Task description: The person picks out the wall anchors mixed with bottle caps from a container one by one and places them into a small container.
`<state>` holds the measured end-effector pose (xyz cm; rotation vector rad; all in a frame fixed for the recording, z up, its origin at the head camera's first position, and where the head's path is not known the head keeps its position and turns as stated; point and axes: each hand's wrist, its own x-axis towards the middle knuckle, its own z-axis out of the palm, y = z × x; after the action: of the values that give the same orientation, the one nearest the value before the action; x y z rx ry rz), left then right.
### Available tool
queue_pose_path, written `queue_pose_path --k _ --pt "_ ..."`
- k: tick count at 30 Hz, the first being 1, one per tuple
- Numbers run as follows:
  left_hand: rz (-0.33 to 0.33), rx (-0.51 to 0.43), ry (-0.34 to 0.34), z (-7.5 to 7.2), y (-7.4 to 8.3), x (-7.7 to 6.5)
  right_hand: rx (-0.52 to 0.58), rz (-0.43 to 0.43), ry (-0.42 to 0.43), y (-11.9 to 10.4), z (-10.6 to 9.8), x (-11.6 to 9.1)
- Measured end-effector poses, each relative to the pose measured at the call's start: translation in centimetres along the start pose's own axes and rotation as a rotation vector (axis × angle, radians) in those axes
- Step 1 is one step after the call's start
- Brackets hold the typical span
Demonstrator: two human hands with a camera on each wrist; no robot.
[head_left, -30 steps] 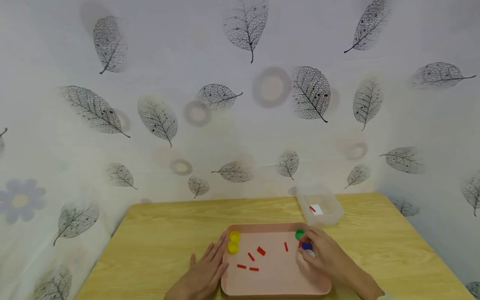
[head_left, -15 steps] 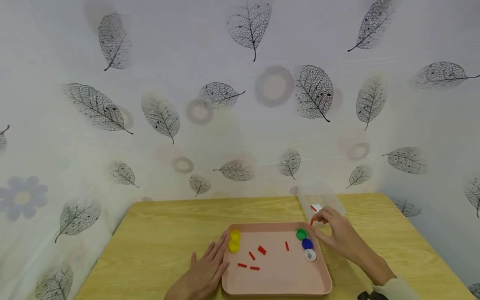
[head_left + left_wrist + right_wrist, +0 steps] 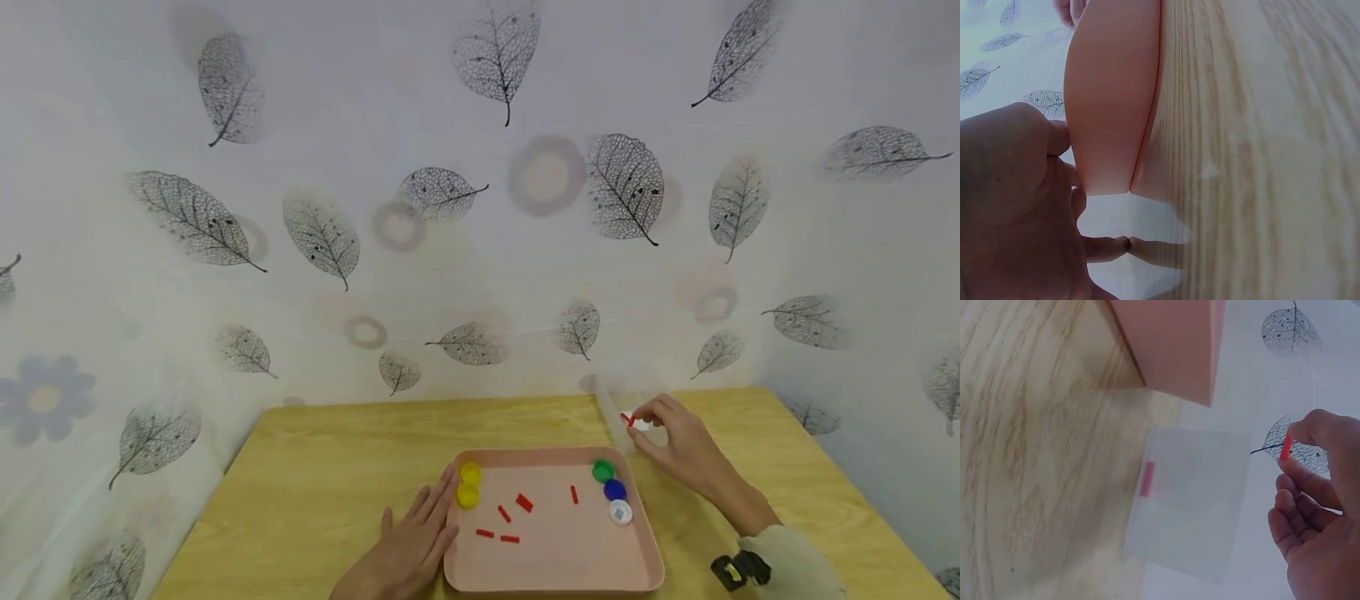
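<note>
Between thumb and index finger, my right hand [image 3: 684, 448] pinches a small red stick [image 3: 1286, 446]. It holds the stick above a translucent plastic box [image 3: 1200, 509] behind the tray's right corner. Inside that box lie a white square and another red stick [image 3: 1147, 479], blurred through the wall. My left hand [image 3: 408, 537] rests along the left rim of the pink tray [image 3: 555, 577], fingers extended. Several loose red sticks, one red stick [image 3: 510, 539] among them, and a wider red piece [image 3: 524, 502] are scattered on the tray floor.
Two yellow caps [image 3: 468, 486] sit in the tray's back left corner. Along its right side are a green cap [image 3: 603, 471], a blue cap [image 3: 614, 489] and a white cap [image 3: 620, 512]. A wooden table [image 3: 322, 475] carries everything, with a leaf-patterned wall covering behind.
My right hand has picked up a red stick beside the blue cap, carried it over the tray's back right corner and brought it above the box. The left hand stays put.
</note>
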<state>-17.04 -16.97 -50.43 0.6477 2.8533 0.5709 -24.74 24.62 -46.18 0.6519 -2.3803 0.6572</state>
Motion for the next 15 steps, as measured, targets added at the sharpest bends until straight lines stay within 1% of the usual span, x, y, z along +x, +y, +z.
queue_pose_path --k 5,10,15 --pt "0.002 0.009 -0.009 -0.2 0.1 0.1 -0.021 0.008 0.034 1.4 0.4 0.4" --pt "-0.015 -0.001 -0.027 -0.2 0.1 0.0 -0.024 0.030 0.027 2.6 0.8 1.0" --pt "-0.009 0.004 -0.028 -0.2 0.1 -0.1 -0.018 0.057 0.008 3.4 1.2 1.4"
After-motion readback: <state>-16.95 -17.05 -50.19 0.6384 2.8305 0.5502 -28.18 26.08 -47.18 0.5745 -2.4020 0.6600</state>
